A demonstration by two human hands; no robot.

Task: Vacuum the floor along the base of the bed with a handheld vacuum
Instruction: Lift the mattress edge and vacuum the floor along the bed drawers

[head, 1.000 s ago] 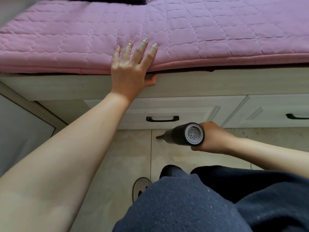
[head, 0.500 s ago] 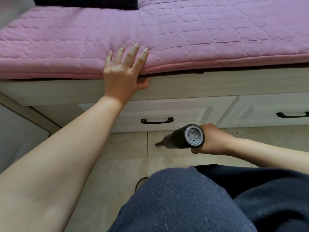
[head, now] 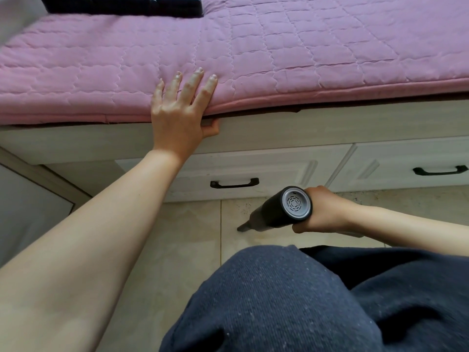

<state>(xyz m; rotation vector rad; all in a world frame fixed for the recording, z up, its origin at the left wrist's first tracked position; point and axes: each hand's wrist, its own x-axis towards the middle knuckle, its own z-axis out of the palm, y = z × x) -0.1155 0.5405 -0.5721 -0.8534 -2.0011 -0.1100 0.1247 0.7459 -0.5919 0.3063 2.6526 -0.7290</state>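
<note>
My right hand (head: 323, 212) grips a black handheld vacuum (head: 281, 209) with a grey vented end cap facing me. Its narrow nozzle points down-left and its tip sits on the beige tiled floor (head: 177, 250), a little in front of the bed's base. My left hand (head: 181, 110) rests flat with straight fingers on the edge of the pink quilted mattress pad (head: 279, 59), thumb tucked under the edge against the pale wooden bed frame (head: 330, 125).
Two white drawers with black handles (head: 234, 183) (head: 440, 170) form the bed base. A black object (head: 121, 5) lies at the far end of the bed. My knees in dark blue trousers (head: 291, 301) fill the lower right. A pale panel stands at left.
The vacuum nozzle has drawn slightly toward me and to the left along the floor. My left hand has stayed on the mattress edge while my view tilted.
</note>
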